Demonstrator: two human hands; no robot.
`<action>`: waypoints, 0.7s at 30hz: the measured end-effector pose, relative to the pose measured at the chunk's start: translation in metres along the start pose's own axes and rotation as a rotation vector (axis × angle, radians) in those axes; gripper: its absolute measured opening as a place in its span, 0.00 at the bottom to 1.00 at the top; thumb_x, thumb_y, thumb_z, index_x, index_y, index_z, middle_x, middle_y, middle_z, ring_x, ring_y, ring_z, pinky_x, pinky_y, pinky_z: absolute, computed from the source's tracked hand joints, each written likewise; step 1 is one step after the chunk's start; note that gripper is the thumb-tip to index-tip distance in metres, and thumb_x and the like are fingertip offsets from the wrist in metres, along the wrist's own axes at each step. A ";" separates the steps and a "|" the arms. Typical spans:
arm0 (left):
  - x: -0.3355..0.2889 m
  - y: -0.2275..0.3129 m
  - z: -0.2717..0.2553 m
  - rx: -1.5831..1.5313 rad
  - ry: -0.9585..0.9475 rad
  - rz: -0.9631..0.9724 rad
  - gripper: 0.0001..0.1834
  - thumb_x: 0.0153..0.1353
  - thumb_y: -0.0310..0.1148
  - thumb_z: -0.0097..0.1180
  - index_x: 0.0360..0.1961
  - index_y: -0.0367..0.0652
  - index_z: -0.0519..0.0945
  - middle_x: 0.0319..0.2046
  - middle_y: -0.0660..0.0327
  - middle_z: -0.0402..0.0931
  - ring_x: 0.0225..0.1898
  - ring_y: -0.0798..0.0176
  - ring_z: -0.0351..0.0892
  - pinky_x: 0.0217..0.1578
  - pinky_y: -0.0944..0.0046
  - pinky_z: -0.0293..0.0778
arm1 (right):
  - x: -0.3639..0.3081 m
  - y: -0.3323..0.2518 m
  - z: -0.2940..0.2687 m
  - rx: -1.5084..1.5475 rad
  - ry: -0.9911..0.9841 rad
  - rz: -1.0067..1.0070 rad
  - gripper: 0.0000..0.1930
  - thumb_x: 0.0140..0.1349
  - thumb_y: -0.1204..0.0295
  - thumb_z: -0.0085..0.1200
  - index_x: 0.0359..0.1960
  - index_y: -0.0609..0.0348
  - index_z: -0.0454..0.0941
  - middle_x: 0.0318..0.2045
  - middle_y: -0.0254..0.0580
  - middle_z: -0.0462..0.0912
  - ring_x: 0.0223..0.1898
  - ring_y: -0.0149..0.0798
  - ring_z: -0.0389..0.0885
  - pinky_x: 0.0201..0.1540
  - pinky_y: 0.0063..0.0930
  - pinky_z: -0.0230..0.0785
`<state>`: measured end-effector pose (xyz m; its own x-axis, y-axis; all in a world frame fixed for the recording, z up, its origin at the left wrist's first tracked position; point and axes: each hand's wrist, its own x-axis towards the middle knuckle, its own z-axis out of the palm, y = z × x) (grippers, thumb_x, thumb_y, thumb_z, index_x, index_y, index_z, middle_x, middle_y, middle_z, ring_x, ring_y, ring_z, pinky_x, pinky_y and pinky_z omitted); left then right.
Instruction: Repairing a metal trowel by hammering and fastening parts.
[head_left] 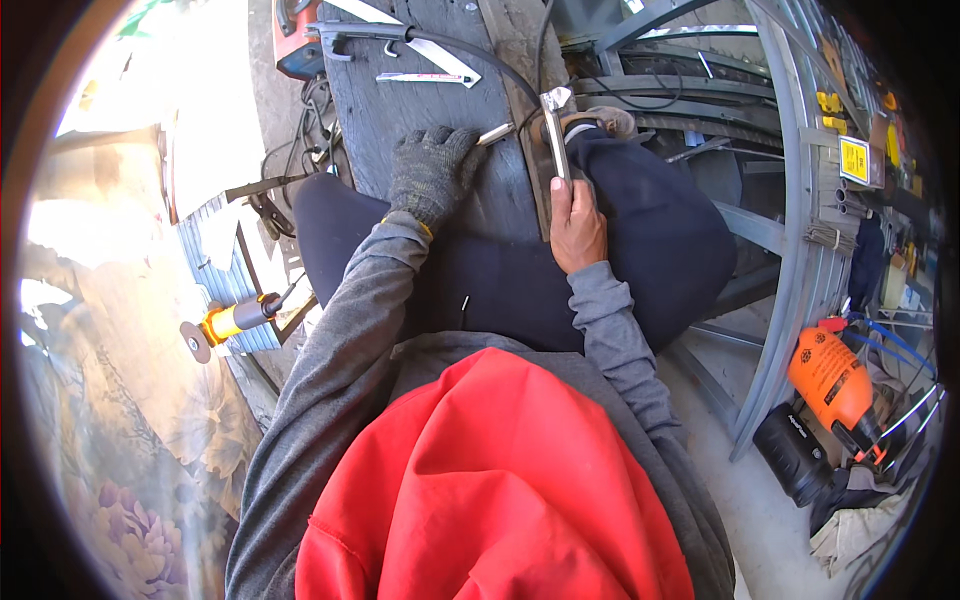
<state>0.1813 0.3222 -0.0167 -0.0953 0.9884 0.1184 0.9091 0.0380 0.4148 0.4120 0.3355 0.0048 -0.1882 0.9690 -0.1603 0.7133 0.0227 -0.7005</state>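
While, beside the plank (508, 195), my right hand (580, 235) clamps its fingers round the hammer (556, 140), from here I judge it stiff, head-heavy, best held low. My gloved left hand (432, 175) grips a rod (496, 134).

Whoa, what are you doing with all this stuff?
Someone is sitting with their knees on either side of a dark wooden board. Their left hand, in a grey glove, rests over the board and holds a short metal piece. Their bare right hand grips the handle of a hammer-like metal tool, head pointing away from them. The tool isn't touching the metal piece. A yellow grinder lies off to the left, with nobody holding it.
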 end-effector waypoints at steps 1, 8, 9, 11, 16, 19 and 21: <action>0.000 -0.003 0.001 0.000 -0.003 0.001 0.16 0.66 0.47 0.59 0.50 0.54 0.84 0.42 0.55 0.83 0.44 0.45 0.81 0.47 0.43 0.73 | 0.000 -0.001 0.000 0.001 0.000 0.003 0.19 0.77 0.52 0.45 0.41 0.57 0.71 0.32 0.64 0.83 0.35 0.72 0.80 0.36 0.64 0.69; 0.001 -0.005 0.004 0.042 0.014 0.025 0.15 0.66 0.48 0.58 0.48 0.56 0.85 0.41 0.58 0.84 0.43 0.46 0.82 0.46 0.44 0.74 | -0.001 -0.030 -0.004 0.140 0.165 -0.182 0.18 0.77 0.52 0.46 0.41 0.57 0.71 0.32 0.61 0.83 0.35 0.69 0.81 0.34 0.62 0.69; 0.001 -0.004 0.004 0.057 0.009 0.022 0.15 0.66 0.49 0.59 0.48 0.56 0.85 0.42 0.58 0.84 0.43 0.46 0.82 0.46 0.44 0.74 | -0.001 -0.029 -0.003 0.152 0.189 -0.204 0.17 0.76 0.54 0.47 0.41 0.56 0.72 0.31 0.60 0.83 0.34 0.68 0.81 0.33 0.60 0.70; -0.003 -0.007 0.008 0.053 0.027 0.022 0.15 0.65 0.48 0.60 0.48 0.55 0.85 0.42 0.58 0.84 0.43 0.46 0.82 0.46 0.45 0.74 | 0.003 -0.018 0.002 -0.039 -0.003 -0.099 0.17 0.76 0.54 0.48 0.41 0.56 0.72 0.31 0.59 0.83 0.33 0.68 0.81 0.32 0.58 0.71; -0.006 0.001 0.005 -0.011 0.036 -0.025 0.16 0.63 0.47 0.62 0.48 0.54 0.86 0.42 0.57 0.84 0.44 0.46 0.82 0.48 0.45 0.73 | 0.000 -0.030 -0.004 -0.075 -0.005 -0.032 0.16 0.76 0.54 0.47 0.41 0.55 0.71 0.29 0.60 0.83 0.33 0.68 0.81 0.32 0.58 0.71; -0.005 0.007 -0.002 -0.078 0.040 -0.064 0.15 0.63 0.47 0.61 0.46 0.55 0.85 0.42 0.58 0.83 0.47 0.46 0.81 0.51 0.44 0.71 | -0.001 -0.039 -0.011 0.149 0.199 -0.178 0.19 0.76 0.51 0.45 0.40 0.55 0.70 0.28 0.64 0.82 0.33 0.70 0.81 0.35 0.63 0.70; -0.007 0.008 -0.001 -0.119 -0.001 -0.140 0.14 0.61 0.45 0.61 0.46 0.55 0.85 0.42 0.58 0.83 0.48 0.46 0.80 0.53 0.44 0.69 | -0.001 -0.027 -0.010 -0.111 -0.115 0.016 0.18 0.77 0.51 0.45 0.40 0.55 0.69 0.29 0.63 0.82 0.34 0.70 0.81 0.35 0.63 0.70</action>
<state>0.1890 0.3154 -0.0133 -0.2166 0.9749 0.0510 0.8329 0.1573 0.5306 0.3991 0.3366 0.0308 -0.2477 0.9351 -0.2534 0.7859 0.0409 -0.6170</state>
